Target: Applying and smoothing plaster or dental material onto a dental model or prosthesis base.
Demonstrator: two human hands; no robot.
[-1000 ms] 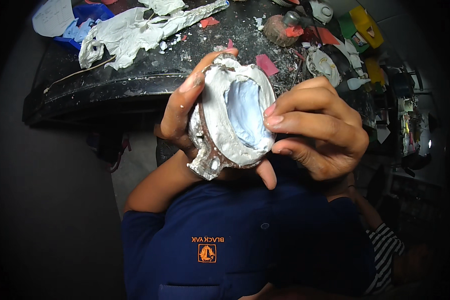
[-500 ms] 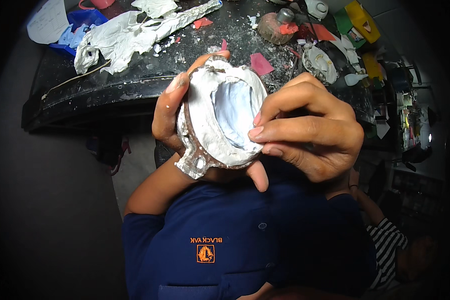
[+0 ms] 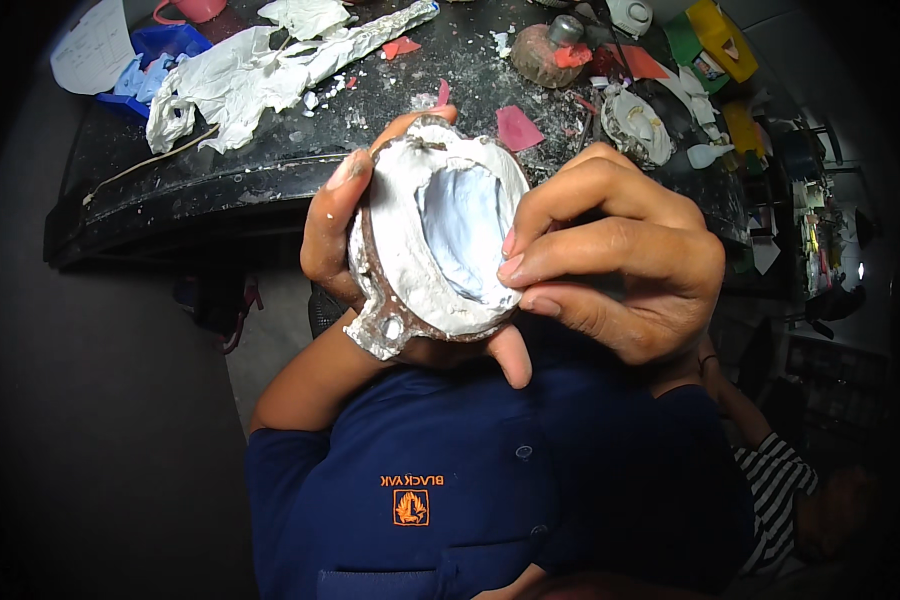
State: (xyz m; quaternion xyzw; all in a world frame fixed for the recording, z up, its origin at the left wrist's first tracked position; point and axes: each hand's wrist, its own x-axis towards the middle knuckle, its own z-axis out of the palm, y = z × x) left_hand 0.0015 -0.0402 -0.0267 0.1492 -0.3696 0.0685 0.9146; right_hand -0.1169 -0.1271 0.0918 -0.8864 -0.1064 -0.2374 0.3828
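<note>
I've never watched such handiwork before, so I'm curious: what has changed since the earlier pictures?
The plaster-filled flask, held in the left hand, has shifted slightly left. The right hand went with it, its fingertips moving along the edge of the pale-blue hollow toward the person's body. Nothing was taken hold of or let go. The crumpled white sheet and pink piece lie as they were.

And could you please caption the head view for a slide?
Left hand holding a plaster-filled flask, right hand at the edge of its pale blue hollow.
</note>
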